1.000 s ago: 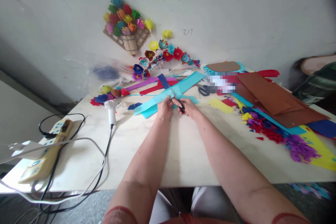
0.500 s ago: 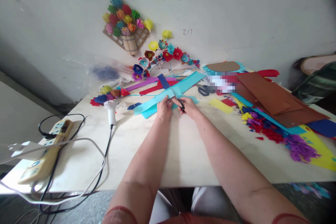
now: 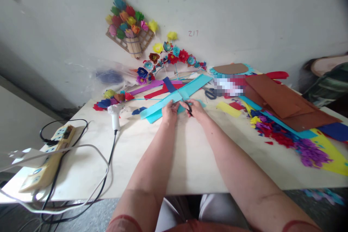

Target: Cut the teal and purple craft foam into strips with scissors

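My right hand (image 3: 196, 110) is closed around the black handles of a pair of scissors (image 3: 187, 106), whose blades point up-left into a long light-blue paper strip (image 3: 174, 98). On the near edge of that strip, just left of the blades, my left hand (image 3: 170, 111) pinches the paper with curled fingers. The strip lies across the middle of the pale wooden table (image 3: 152, 159), over other blue, red and purple strips.
A white glue gun (image 3: 114, 113) lies left of my hands, its black cord running to a power strip (image 3: 46, 159) at the left edge. Paper flowers (image 3: 168, 58) line the wall. A second pair of scissors (image 3: 210, 93), brown sheets (image 3: 282, 101) and paper scraps (image 3: 288, 139) lie to the right.
Both hands stay on the blue strip and scissors and have edged slightly away from me; the strip has barely shifted.
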Demonstrator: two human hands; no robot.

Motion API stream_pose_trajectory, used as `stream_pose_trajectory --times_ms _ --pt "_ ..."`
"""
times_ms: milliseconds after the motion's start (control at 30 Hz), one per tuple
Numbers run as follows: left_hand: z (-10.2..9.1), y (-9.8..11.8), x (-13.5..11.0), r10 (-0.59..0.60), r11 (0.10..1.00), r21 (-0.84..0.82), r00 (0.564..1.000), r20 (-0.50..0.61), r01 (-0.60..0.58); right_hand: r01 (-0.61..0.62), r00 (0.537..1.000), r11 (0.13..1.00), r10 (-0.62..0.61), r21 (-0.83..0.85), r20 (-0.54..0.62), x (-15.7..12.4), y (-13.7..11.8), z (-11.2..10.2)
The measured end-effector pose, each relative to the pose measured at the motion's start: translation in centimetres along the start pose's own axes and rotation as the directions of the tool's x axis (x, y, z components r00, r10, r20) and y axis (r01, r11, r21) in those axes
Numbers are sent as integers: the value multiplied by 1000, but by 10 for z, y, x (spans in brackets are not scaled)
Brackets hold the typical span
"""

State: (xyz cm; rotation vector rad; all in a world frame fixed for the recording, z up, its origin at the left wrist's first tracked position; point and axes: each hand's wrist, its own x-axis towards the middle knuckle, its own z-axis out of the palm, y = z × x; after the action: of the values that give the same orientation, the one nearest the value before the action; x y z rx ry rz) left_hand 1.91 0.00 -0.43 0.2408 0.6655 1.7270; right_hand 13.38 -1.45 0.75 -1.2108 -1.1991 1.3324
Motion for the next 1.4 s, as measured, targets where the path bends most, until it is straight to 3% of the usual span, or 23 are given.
stream_pose_trajectory --times_ms 800,1067,1400 --pt "3 2 -3 16 1000 2 998 -58 -15 -88 995 996 88 0 -38 -6 -10 3" --pt "5 3 -4 -6 1000 -6 997 -74 5 -75 997 996 75 42 -13 -3 -6 2" --pt "5 3 -3 -23 999 -38 994 -105 19 -73 993 994 65 81 98 -4 -4 -3"
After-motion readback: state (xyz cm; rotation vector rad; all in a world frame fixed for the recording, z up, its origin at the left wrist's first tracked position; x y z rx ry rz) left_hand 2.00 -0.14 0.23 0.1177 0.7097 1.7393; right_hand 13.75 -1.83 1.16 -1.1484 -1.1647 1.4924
